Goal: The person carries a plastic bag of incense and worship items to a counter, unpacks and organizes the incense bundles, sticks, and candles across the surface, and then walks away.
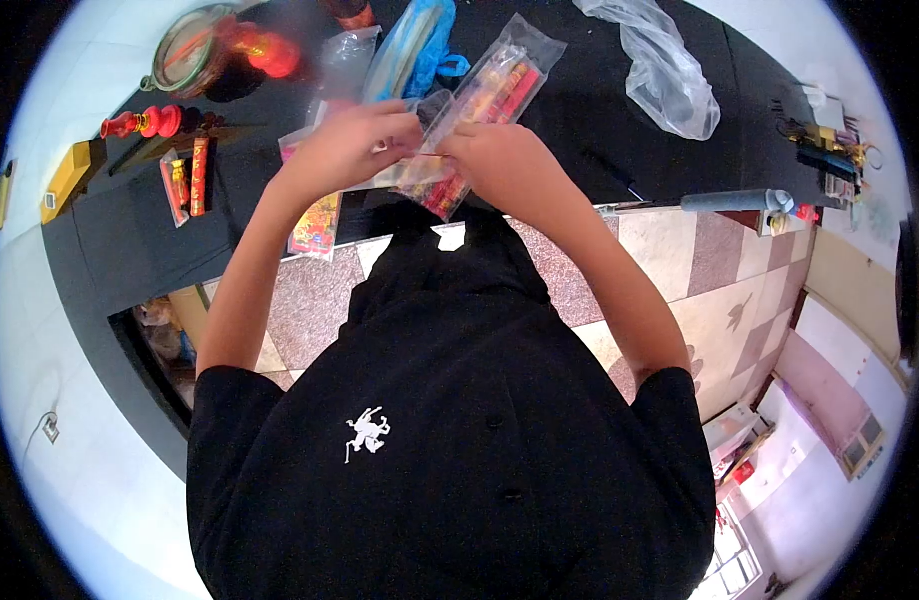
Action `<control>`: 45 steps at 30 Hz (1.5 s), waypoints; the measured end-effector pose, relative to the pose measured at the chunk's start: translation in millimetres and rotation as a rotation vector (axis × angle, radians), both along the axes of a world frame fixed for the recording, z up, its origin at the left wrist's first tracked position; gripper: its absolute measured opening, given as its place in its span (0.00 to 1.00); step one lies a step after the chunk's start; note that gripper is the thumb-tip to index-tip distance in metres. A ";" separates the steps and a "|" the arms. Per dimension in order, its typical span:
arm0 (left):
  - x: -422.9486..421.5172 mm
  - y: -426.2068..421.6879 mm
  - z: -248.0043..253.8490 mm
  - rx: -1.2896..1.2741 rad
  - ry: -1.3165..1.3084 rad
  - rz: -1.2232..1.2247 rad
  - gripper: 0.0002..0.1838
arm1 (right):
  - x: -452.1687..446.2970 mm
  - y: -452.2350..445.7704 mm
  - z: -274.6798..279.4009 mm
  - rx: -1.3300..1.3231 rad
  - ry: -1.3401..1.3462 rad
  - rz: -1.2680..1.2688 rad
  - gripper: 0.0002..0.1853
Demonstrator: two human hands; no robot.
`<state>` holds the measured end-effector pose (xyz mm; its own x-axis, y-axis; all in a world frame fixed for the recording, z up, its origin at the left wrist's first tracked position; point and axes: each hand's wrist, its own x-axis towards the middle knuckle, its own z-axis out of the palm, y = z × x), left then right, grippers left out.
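At the near edge of the dark table, both hands work close together on a thin clear plastic piece (pixel 385 178). My left hand (pixel 355 145) has its fingers bent around the plastic's upper left part, slightly blurred. My right hand (pixel 490 160) pinches the plastic's right side, with a small reddish strip at the fingertips. Behind and under my right hand lies a long clear bag of red and yellow sticks (pixel 500 90). Beneath my left forearm, a red and yellow printed packet (pixel 317 228) overhangs the table edge.
Farther back are a blue plastic bag (pixel 412 45) and a crumpled clear bag (pixel 670 85). To the left stand a glass jar (pixel 187 55), a red turned holder (pixel 155 121), small red packets (pixel 177 185) and a yellow box (pixel 68 180). A grey roll (pixel 735 201) is at right.
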<state>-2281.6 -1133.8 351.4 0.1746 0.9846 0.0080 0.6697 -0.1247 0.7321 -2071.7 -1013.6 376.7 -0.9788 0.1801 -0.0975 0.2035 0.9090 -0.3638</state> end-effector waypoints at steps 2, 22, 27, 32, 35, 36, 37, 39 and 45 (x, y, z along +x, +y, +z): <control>2.0 2.4 3.1 0.002 -0.027 0.009 0.07 | -3.4 1.6 -5.7 -0.032 -0.015 -0.030 0.07; 50.0 -5.3 -95.7 0.183 -0.078 0.174 0.14 | -8.6 8.1 -114.6 -0.162 -0.139 -0.138 0.16; 60.7 -48.4 -98.6 -0.007 -0.345 0.728 0.15 | -14.7 19.7 -154.2 -0.258 -0.071 -0.116 0.17; 45.5 -123.2 -147.3 -0.777 -1.447 1.192 0.25 | -23.9 25.0 -152.8 -0.280 -0.097 -0.111 0.17; 56.2 -129.8 -168.8 -0.556 -1.791 1.315 0.29 | -29.2 23.0 -151.0 -0.281 -0.171 -0.134 0.18; 60.5 -130.6 -175.9 -0.428 -1.888 1.354 0.31 | -29.7 23.3 -155.7 -0.263 -0.175 -0.124 0.19; 63.9 -129.0 -183.9 -0.337 -1.927 1.327 0.28 | -31.3 24.0 -162.4 -0.246 -0.178 -0.112 0.19; 69.2 -117.7 -181.7 -0.211 -1.964 1.324 0.26 | -34.9 27.0 -168.5 -0.267 -0.215 -0.105 0.20; 65.3 -98.6 -190.6 -0.216 -2.017 1.314 0.25 | -33.2 22.8 -182.7 -0.377 -0.114 -0.114 0.18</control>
<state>-2216.3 -1232.3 160.7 -0.3597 0.5420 -0.7595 -0.9306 -0.2673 0.2499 -2104.9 -990.8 194.0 -0.9336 0.2177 -0.2845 0.3537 0.6855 -0.6364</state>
